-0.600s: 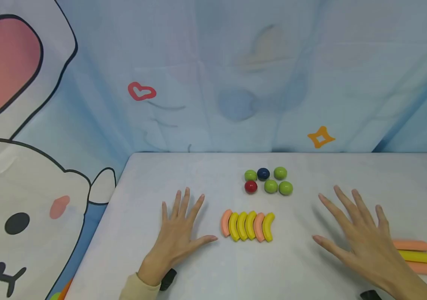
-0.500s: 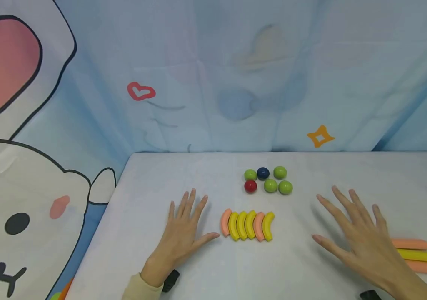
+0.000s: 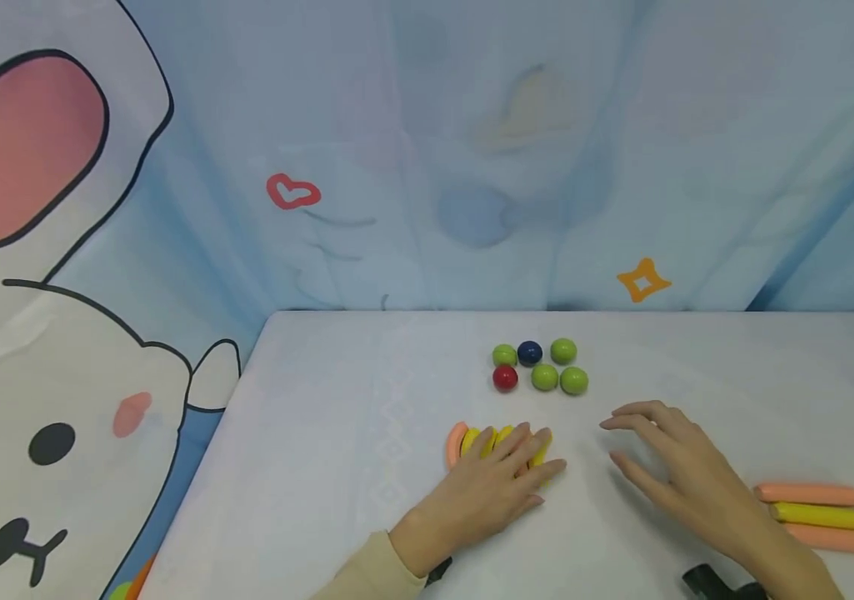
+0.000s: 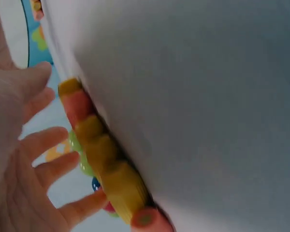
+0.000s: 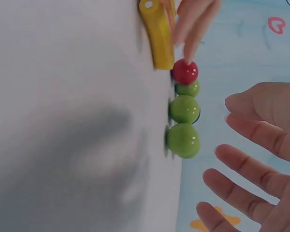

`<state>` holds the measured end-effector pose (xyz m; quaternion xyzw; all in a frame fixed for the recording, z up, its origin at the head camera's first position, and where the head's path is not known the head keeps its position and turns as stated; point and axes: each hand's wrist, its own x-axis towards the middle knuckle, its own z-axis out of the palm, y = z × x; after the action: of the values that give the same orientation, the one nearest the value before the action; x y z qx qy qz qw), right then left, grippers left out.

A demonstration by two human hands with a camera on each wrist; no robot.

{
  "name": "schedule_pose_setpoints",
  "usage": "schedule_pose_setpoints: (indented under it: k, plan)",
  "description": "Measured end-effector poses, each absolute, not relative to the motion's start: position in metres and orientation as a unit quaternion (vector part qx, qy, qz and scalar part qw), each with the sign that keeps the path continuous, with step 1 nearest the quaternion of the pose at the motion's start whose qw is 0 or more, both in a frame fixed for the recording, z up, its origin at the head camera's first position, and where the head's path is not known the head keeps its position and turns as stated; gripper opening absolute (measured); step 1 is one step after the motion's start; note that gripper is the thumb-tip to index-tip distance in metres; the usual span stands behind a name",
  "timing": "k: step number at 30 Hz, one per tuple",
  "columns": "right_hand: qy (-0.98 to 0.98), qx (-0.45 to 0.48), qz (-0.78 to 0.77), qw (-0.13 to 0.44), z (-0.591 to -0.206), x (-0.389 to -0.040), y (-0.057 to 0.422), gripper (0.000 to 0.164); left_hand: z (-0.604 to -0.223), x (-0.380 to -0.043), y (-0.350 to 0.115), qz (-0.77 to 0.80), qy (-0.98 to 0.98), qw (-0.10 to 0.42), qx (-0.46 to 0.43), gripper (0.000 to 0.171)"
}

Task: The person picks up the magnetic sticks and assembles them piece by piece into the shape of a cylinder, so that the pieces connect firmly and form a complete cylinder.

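In the head view my left hand (image 3: 475,492) is over a row of small curved pieces, hiding most of them. A peach curved piece (image 3: 455,446) shows at the row's left end, and yellow curved pieces (image 4: 123,191) stand out in the left wrist view. The left fingers are extended and spread; whether they touch the row I cannot tell. To the right, my right hand (image 3: 689,479) hovers above the table with loosely bent fingers, holding nothing. A yellow curved piece (image 5: 158,41) appears near the left hand's fingers in the right wrist view.
Behind the row lie a red ball (image 3: 505,378), a dark blue ball (image 3: 530,353) and several green balls (image 3: 574,381). Two peach sticks (image 3: 846,540) and a yellow stick (image 3: 839,517) lie beside the right forearm. A printed curtain (image 3: 412,167) hangs behind the white table (image 3: 307,433).
My left hand has moved right, from beside the row to over it. My right hand has shifted slightly left and its fingers have drawn together, uncovering more of the sticks.
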<state>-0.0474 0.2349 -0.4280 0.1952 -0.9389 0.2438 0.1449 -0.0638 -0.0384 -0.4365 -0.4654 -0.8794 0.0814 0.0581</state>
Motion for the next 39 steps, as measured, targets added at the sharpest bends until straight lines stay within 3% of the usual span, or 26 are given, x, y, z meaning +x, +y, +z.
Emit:
schedule_pose_setpoints:
  k: [9, 16, 28, 39]
  plan:
    - [-0.936, 0.205, 0.248, 0.141, -0.426, -0.048, 0.223, 0.034, -0.445, -0.059, -0.032, 0.092, -0.891, 0.051, -0.441, 0.045]
    - [-0.932, 0.223, 0.252, 0.133, -0.427, -0.048, 0.219, 0.034, -0.443, -0.058, -0.031, 0.128, -0.879, 0.079, -0.452, 0.051]
    - [-0.937, 0.228, 0.235, 0.12, -0.425, -0.046, 0.218, 0.033, -0.433, -0.054, -0.034, 0.159, -0.888, 0.022, -0.431, 0.047]
    - [-0.942, 0.218, 0.246, 0.066, -0.425, -0.047, 0.217, 0.03, -0.434, -0.058, -0.06, 0.123, -0.897, 0.015, -0.425, 0.053]
